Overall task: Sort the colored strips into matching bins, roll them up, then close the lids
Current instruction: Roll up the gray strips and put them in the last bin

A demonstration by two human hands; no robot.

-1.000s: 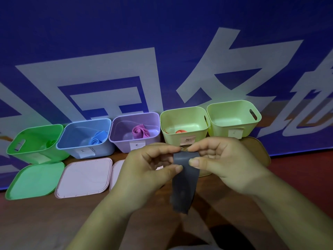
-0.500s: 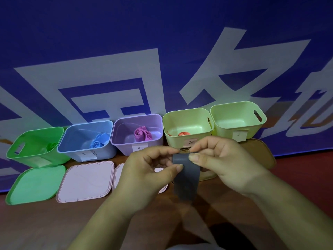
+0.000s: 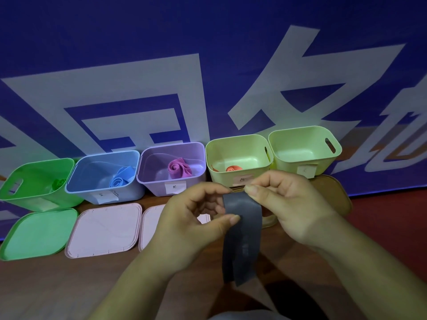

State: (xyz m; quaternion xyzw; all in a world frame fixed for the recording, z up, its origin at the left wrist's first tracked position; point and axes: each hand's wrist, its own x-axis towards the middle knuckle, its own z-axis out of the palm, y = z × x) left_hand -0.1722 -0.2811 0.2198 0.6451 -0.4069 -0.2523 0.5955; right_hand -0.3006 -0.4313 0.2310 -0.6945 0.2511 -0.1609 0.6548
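A dark grey strip hangs in front of me, held at its top by both hands. My left hand pinches its left edge; my right hand pinches the upper right corner. Behind stand five open bins in a row: a green bin with a green roll, a blue bin with a blue roll, a purple bin with a pink roll, a yellow-green bin with an orange roll, and a far-right yellow-green bin with nothing visible inside.
Lids lie on the wooden table in front of the bins: a green lid, a pink lid, a second pink lid partly behind my left hand, and a brown lid behind my right hand. A blue banner stands behind.
The free end of the grey strip now hangs lower and longer than half a second ago. Both hands keep their grip near its top.
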